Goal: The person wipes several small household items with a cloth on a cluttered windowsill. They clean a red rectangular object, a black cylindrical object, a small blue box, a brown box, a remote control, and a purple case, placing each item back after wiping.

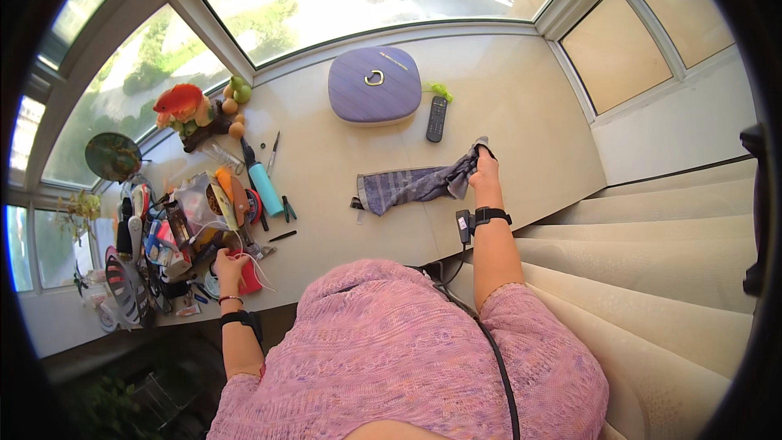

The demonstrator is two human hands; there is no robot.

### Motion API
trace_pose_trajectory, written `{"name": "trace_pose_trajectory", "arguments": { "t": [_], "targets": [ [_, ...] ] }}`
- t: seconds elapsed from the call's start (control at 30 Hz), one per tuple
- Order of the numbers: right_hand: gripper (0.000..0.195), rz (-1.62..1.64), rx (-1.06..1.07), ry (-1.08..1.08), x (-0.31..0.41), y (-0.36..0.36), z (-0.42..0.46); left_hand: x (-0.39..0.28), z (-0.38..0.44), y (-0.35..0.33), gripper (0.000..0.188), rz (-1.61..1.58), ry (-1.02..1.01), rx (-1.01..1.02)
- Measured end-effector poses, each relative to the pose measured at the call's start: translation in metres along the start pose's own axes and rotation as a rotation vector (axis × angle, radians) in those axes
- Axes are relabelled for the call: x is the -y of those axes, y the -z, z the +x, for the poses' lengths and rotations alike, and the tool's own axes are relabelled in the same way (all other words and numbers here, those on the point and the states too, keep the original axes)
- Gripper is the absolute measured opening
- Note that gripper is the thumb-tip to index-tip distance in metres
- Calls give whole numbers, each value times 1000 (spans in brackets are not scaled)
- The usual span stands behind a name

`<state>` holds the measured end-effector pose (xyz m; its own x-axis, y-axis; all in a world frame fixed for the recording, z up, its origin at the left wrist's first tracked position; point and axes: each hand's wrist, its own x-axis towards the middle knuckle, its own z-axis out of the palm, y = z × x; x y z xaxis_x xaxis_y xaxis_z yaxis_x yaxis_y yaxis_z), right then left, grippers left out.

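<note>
A grey patterned cloth [403,188] stretches across the tabletop in front of me, spread flatter at its left end and bunched at its right. My right hand [486,166] grips that bunched end. Over at the left, my left hand [230,267] is at the near side of a pile of small items, beside a white cable [259,272] and a flat red object [250,278]. Whether its fingers hold the cable or anything else is too small to tell.
Beyond the cloth stand a purple lidded box [374,85] and a black remote control [436,119]. A turquoise cylinder [264,188], a pen [283,236] and green-handled pliers [288,209] lie near the pile. A red fish ornament [178,99] stands by the window. Beige curtain [641,244] hangs at right.
</note>
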<state>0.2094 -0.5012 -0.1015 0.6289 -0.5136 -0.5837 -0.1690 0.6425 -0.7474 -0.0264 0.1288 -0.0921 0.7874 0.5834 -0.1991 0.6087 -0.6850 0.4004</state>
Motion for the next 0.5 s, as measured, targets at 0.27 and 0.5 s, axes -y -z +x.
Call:
{"name": "trace_pose_trajectory", "arguments": {
  "t": [0.27, 0.5],
  "targets": [
    [61, -1289, -53, 232, -48, -76, 12, -11, -23, 0, 36, -48, 15, -119],
    [57, -1567, -131, 369, -66, -93, -1, -81, -42, 23, 21, -85, -137, -214]
  ]
}}
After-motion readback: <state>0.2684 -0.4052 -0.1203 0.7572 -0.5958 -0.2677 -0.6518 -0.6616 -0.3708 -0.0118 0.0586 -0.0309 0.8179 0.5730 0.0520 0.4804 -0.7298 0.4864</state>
